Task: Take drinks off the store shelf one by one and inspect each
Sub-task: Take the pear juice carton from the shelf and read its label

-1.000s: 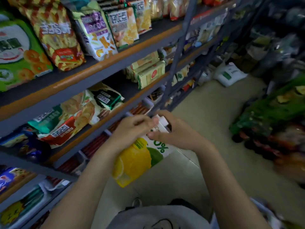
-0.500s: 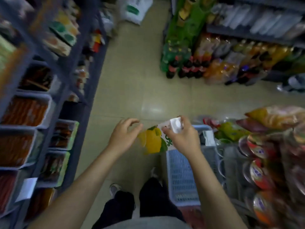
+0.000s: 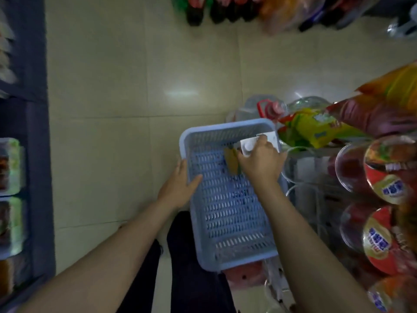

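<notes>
A juice carton (image 3: 244,148) with a white cap and a yellow fruit picture hangs inside the far end of a light blue slotted basket (image 3: 228,263). My right hand (image 3: 261,162) grips the carton near its top, fingers curled round it. My left hand (image 3: 179,185) is flat against the basket's left rim, fingers straight, holding nothing. The carton's lower part is blurred and partly hidden behind my right hand.
A rack (image 3: 383,195) of lidded noodle bowls and snack bags stands at the right, touching the basket's side. Dark shelving (image 3: 27,154) with trays runs down the left edge. Bottled drinks (image 3: 248,10) line the floor at the top. Beige tiled floor (image 3: 112,86) lies between.
I have turned from the snack shelf to look down at the floor. My right hand carried the carton down into the basket. My left hand let go of it and moved to the basket's rim.
</notes>
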A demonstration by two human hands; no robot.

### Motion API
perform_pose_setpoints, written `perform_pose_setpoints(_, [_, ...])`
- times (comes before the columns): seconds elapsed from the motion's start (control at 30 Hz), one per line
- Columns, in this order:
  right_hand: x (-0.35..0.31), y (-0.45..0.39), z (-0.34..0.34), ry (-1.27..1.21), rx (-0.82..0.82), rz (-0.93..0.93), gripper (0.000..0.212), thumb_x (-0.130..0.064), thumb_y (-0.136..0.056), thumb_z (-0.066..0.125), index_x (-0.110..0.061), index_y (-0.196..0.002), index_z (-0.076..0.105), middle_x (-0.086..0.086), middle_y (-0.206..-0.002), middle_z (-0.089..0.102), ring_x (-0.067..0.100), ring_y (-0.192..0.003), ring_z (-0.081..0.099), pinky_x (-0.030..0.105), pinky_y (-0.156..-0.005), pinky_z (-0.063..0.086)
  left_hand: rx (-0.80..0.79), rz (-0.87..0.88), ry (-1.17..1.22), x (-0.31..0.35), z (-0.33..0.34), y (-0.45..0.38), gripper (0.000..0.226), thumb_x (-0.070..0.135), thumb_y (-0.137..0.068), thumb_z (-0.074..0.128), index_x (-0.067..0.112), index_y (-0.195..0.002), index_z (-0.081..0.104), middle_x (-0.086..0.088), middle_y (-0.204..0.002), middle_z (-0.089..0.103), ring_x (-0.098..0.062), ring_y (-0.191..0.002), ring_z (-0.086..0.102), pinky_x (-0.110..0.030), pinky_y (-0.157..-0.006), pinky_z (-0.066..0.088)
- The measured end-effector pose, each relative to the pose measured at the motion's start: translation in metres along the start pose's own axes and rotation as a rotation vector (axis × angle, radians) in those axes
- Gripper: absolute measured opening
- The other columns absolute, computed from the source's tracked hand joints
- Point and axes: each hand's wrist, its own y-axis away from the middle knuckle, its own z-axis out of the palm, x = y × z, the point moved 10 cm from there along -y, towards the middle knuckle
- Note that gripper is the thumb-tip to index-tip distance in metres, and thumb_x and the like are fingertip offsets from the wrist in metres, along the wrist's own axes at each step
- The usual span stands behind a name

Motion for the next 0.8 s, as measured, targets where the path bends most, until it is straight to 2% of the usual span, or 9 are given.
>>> perform_pose_setpoints(0.1, [0.006, -0.001, 0.018, 0.126, 0.136, -0.038, 0.069, -0.063, -0.078, 0.07, 0.0, -0.105, 0.064, 0.019, -0.095, 0.068, 0.036, -0.088, 0.066, 0.045, -0.086, 0.043, -0.033, -0.025, 0.018, -0.02, 0.017, -0.013, 0.098, 0.085, -0.084, 0.034, 0.031, -0.161, 0.004, 0.008, -0.169, 0.004, -0.014, -0.153, 0.02, -0.041, -0.122, 0.028])
perform_pose_setpoints(0.17, [0.006, 0.004, 0.026, 0.176, 0.194, -0.016, 0.067, -0.067, -0.071, 0.073, -0.004, -0.093, 0.064, 0.015, -0.091, 0.063, 0.033, -0.084, 0.062, 0.039, -0.074, 0.043, -0.027, -0.056, -0.003, -0.025, 0.021, -0.016, 0.098, 0.084, -0.085, 0.032, 0.032, -0.161, -0.002, 0.008, -0.169, -0.004, -0.012, -0.154, 0.014, -0.041, -0.123, 0.026])
perform_pose_setpoints(0.23, [0.003, 0.004, 0.032, 0.121, 0.225, -0.025, 0.069, -0.065, -0.073, 0.073, -0.005, -0.104, 0.06, 0.019, -0.106, 0.063, 0.036, -0.099, 0.062, 0.042, -0.078, 0.044, -0.02, -0.076, -0.042, -0.023, 0.023, -0.015, 0.088, 0.069, -0.095, 0.037, 0.029, -0.161, -0.004, 0.007, -0.169, -0.008, -0.011, -0.153, 0.009, -0.033, -0.12, 0.019])
perform_pose_setpoints(0.3, [0.003, 0.0, 0.038, 0.013, 0.251, -0.061, 0.07, -0.06, -0.083, 0.067, -0.008, -0.128, 0.055, 0.026, -0.134, 0.056, 0.044, -0.126, 0.053, 0.055, -0.095, 0.044, -0.012, -0.089, -0.08, -0.025, 0.023, -0.016, 0.082, 0.061, -0.099, 0.039, 0.027, -0.161, -0.002, 0.005, -0.168, -0.009, -0.011, -0.154, 0.005, -0.031, -0.12, 0.017])
perform_pose_setpoints(0.37, [0.004, -0.001, 0.053, -0.021, 0.185, -0.095, 0.067, -0.057, -0.093, 0.056, -0.02, -0.147, 0.047, 0.024, -0.156, 0.038, 0.047, -0.146, 0.031, 0.065, -0.113, 0.024, -0.012, -0.075, -0.089, -0.027, 0.022, -0.018, 0.08, 0.06, -0.099, 0.039, 0.026, -0.161, 0.0, 0.005, -0.168, -0.008, -0.011, -0.154, 0.004, -0.032, -0.121, 0.016])
perform_pose_setpoints(0.47, [0.005, 0.002, 0.065, -0.04, 0.128, -0.122, 0.065, -0.061, -0.098, 0.041, -0.031, -0.155, 0.037, 0.018, -0.165, 0.022, 0.044, -0.153, 0.013, 0.06, -0.12, 0.002, -0.035, -0.042, -0.119, -0.029, 0.022, -0.019, 0.08, 0.061, -0.099, 0.039, 0.027, -0.161, 0.001, 0.005, -0.168, -0.008, -0.01, -0.154, 0.003, -0.035, -0.123, 0.018])
perform_pose_setpoints(0.6, [0.004, 0.002, 0.066, -0.047, 0.062, -0.096, 0.07, -0.066, -0.096, 0.029, -0.032, -0.157, 0.031, 0.016, -0.168, 0.013, 0.041, -0.155, 0.003, 0.059, -0.121, -0.003, -0.069, -0.04, -0.111, -0.035, 0.023, -0.019, 0.083, 0.064, -0.099, 0.036, 0.025, -0.162, -0.001, 0.008, -0.168, -0.012, -0.009, -0.154, 0.004, -0.031, -0.12, 0.016])
perform_pose_setpoints(0.7, [-0.003, 0.007, 0.05, -0.113, -0.008, -0.066, 0.068, -0.061, -0.098, 0.043, -0.028, -0.157, 0.032, 0.015, -0.168, 0.014, 0.039, -0.155, 0.004, 0.059, -0.121, 0.0, -0.081, -0.016, -0.062, -0.03, 0.01, -0.017, 0.076, 0.059, -0.101, 0.039, 0.023, -0.162, 0.012, 0.005, -0.168, 0.009, -0.014, -0.152, 0.019, -0.027, -0.115, 0.023])
perform_pose_setpoints(0.8, [-0.033, 0.029, 0.0, -0.313, 0.056, -0.13, 0.055, -0.05, -0.098, 0.046, -0.013, -0.138, 0.055, 0.019, -0.142, 0.055, 0.039, -0.135, 0.047, 0.053, -0.111, 0.032, 0.028, 0.013, -0.058, -0.019, -0.037, -0.001, 0.059, 0.053, -0.101, 0.046, 0.02, -0.15, 0.046, -0.003, -0.151, 0.05, -0.023, -0.136, 0.049, -0.03, -0.106, 0.039])
